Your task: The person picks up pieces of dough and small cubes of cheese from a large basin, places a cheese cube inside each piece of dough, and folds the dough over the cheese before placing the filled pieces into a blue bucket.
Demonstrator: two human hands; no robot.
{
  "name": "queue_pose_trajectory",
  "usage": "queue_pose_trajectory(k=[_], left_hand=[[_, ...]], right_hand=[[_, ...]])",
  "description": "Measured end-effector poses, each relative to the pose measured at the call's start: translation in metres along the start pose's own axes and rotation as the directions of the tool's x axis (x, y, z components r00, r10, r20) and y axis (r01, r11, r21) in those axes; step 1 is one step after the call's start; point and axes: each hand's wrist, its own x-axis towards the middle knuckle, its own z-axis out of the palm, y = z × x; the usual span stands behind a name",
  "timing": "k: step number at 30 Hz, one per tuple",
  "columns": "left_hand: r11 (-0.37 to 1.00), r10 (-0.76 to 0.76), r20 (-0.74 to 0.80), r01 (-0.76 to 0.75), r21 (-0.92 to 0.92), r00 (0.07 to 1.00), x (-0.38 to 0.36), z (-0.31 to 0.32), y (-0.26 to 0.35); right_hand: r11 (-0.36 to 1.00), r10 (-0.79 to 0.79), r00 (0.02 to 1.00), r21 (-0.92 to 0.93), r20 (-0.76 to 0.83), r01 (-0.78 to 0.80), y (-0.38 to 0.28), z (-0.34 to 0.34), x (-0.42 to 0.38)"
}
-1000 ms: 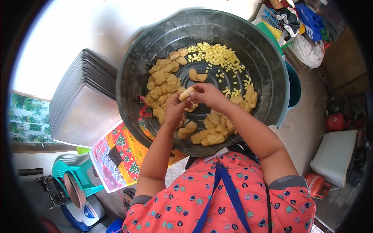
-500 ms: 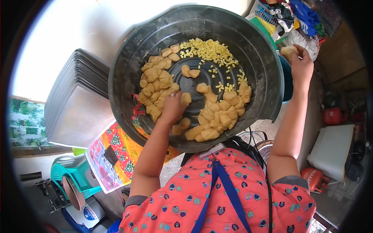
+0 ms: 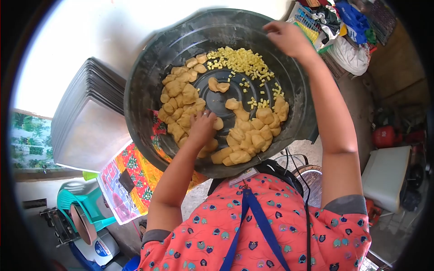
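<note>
A big dark basin (image 3: 156, 49) holds many lumps of tan dough (image 3: 185, 97) at the left, with a second heap of dough lumps (image 3: 253, 135) at the lower right. Small yellow cubes (image 3: 239, 61) are scattered along its far side. My left hand (image 3: 202, 128), a ring on one finger, is down at the left heap. Its bent fingers are closed about a dough piece (image 3: 218, 123) that shows by the thumb side. Over the basin's upper right rim is my right hand (image 3: 289, 39), fingers loosely bent and apart, with no dough showing in it; its palm is hidden.
A stack of metal trays (image 3: 90, 122) leans left of the basin, beside a colourful patterned cloth (image 3: 140, 176). A teal plastic chair (image 3: 83, 198) stands lower left. Baskets with cloths and bags (image 3: 348, 27) are at the upper right, a white box (image 3: 386, 178) at the right.
My right hand has swung left from outside the basin to above its rim; the dough piece it held no longer shows. My left hand has shifted slightly within the dough.
</note>
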Motion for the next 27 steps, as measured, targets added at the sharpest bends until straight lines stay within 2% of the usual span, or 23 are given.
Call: queue_pose_trajectory(k=[1,2,3,5,6,7,8,10,13,16,19,22,23,25,27], left_hand=[[0.96,-0.131,0.021,0.132,-0.247,0.991,0.002,-0.003,0.0],[0.842,-0.25,0.073,0.254,-0.475,0.965,0.005,-0.005,0.0],[0.657,-0.348,0.152,0.356,-0.664,0.925,0.008,-0.007,-0.002],[0.235,-0.355,0.181,0.275,-0.932,0.917,0.015,0.002,-0.02],[-0.006,-0.355,0.194,0.205,-0.979,0.915,0.017,0.004,-0.028],[-0.199,-0.326,0.25,0.192,-0.961,0.912,0.015,-0.008,-0.027],[-0.296,-0.326,0.259,0.163,-0.941,0.909,0.015,-0.009,-0.03],[-0.477,-0.324,0.276,0.096,-0.874,0.905,0.015,-0.008,-0.037],[-0.445,-0.4,0.274,0.075,-0.892,0.875,0.017,-0.01,-0.034],[-0.441,-0.393,0.266,0.073,-0.894,0.88,0.018,-0.018,-0.029],[-0.361,-0.384,0.237,0.092,-0.928,0.892,0.017,-0.015,-0.03],[-0.314,-0.397,0.233,0.108,-0.943,0.888,0.017,-0.013,-0.03],[-0.307,-0.41,0.239,0.114,-0.945,0.88,0.018,-0.013,-0.029],[-0.291,-0.435,0.25,0.127,-0.948,0.865,0.02,-0.014,-0.024],[-0.316,-0.434,0.291,0.159,-0.935,0.852,0.021,-0.013,-0.024]], right_hand=[[0.999,-0.031,0.994,-0.034,0.11,0.034,-0.01,0.016,0.009],[0.995,-0.057,0.974,-0.065,0.219,0.073,-0.014,0.035,0.018],[0.991,-0.081,0.941,-0.072,0.33,0.111,-0.012,0.056,0.025],[0.986,-0.066,0.85,-0.096,0.523,0.136,-0.005,0.098,0.033],[0.985,-0.03,0.796,-0.119,0.605,0.127,-0.003,0.117,0.035],[0.989,0.055,0.778,-0.143,0.626,0.045,-0.006,0.132,0.032],[0.985,0.137,0.752,-0.169,0.644,-0.035,-0.008,0.147,0.026],[0.995,0.063,0.812,-0.098,0.58,-0.007,0.008,0.184,0.012],[0.96,-0.043,0.855,-0.217,0.516,0.179,0.008,0.214,-0.01],[0.93,-0.066,0.85,-0.277,0.522,0.243,0.011,0.228,-0.022],[0.92,0.028,0.871,-0.354,0.491,0.17,0.014,0.23,-0.025],[0.963,0.131,0.923,-0.269,0.362,-0.031,0.016,0.232,-0.027],[0.983,0.172,0.93,-0.112,0.324,-0.143,0.017,0.232,-0.027],[0.918,0.271,0.925,0.219,0.266,-0.332,0.002,0.224,-0.025],[0.703,0.26,0.901,0.572,0.348,-0.424,-0.026,0.208,-0.032]])
